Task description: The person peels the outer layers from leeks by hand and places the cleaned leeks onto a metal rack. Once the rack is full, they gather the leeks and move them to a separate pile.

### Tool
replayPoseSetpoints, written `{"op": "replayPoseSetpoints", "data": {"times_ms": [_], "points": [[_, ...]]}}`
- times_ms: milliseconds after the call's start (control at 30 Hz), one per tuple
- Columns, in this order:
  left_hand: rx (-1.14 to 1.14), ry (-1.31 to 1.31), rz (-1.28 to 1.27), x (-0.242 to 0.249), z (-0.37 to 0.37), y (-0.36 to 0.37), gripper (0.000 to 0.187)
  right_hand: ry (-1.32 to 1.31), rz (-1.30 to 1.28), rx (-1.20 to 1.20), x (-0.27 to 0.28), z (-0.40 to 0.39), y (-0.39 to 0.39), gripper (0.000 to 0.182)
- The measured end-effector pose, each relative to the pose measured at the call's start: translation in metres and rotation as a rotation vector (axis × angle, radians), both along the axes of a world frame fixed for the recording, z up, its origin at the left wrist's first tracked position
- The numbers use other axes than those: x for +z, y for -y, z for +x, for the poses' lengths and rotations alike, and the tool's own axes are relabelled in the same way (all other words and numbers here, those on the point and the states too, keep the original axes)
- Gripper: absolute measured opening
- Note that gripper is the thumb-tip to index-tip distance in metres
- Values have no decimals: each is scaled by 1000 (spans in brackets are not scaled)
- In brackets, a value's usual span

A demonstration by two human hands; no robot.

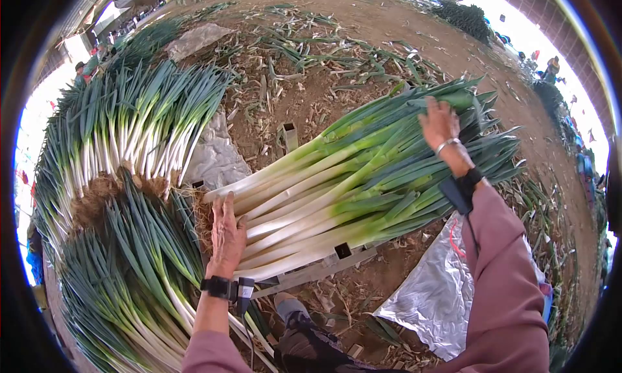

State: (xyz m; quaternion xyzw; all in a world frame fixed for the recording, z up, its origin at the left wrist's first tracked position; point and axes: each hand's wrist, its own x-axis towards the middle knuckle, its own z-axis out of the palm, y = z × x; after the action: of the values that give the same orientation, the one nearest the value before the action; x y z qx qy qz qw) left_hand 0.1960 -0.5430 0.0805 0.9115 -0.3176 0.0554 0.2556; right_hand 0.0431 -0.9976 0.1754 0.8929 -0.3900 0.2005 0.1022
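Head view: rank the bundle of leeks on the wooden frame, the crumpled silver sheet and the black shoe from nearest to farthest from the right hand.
1. Bundle of leeks on the wooden frame: under the right hand, touching.
2. Crumpled silver sheet: lower right, on the ground.
3. Black shoe: bottom centre, farthest.

A bundle of leeks [350, 185] lies across a low frame [324, 264], roots to the left, leaf tips to the right; the left hand [225, 234] rests against its root end, the right hand [440, 124] on its leafy end; 2 stacked piles of leeks [123, 179] lie on the ground to the left; a plastic sheet [434, 295] lies right of the frame; a shoe [291, 308] stands below it; loose trimmings [311, 49] lie on the ground behind.
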Motion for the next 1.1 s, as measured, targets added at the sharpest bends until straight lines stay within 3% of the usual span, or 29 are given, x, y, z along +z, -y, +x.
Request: {"op": "replayPoseSetpoints", "data": {"times_ms": [33,100,233,367,433,500,533,567,633,667,700,800,867,900,1000,1067,1100], "points": [[-1,-1,-6,-6,4,5,66,46,131,-159,12,2,20,44],[50,24,22,-15,9,13,67,59,62,-222,24,-1,54,36],[68,-26,108,-18,23,18,68,253,-14,327,15,35,23,34],[101,53,142,-41,46,15,63,29,-61,530,-17,91,-16,46],[96,94,154,-43,55,19,59,-32,46,528,-31,110,-15,51],[154,-5,203,-32,58,25,45,-251,-86,428,-44,123,-12,53],[156,-11,207,-35,62,25,45,-45,-136,512,-61,126,-1,53],[161,-6,161,-38,67,25,39,-50,-133,514,-45,128,-9,53],[162,-3,115,-46,73,26,33,-500,51,215,-12,128,-15,53],[172,8,88,-49,73,25,31,-241,-180,346,-25,120,-7,56],[183,21,63,-51,76,24,30,-124,-251,439,-26,114,-5,51],[149,20,35,-48,76,22,31,-73,-329,494,-23,93,0,48],[134,33,34,-49,76,21,30,-8,-296,291,-28,79,17,41],[126,53,24,-48,78,22,29,-153,-135,191,-24,73,28,41],[137,43,19,-52,79,24,28,-46,-109,184,-39,63,65,39],[157,48,19,-48,78,21,28,120,174,267,-45,63,85,41],[151,24,34,-46,79,22,28,121,178,276,-48,63,90,41]]}}
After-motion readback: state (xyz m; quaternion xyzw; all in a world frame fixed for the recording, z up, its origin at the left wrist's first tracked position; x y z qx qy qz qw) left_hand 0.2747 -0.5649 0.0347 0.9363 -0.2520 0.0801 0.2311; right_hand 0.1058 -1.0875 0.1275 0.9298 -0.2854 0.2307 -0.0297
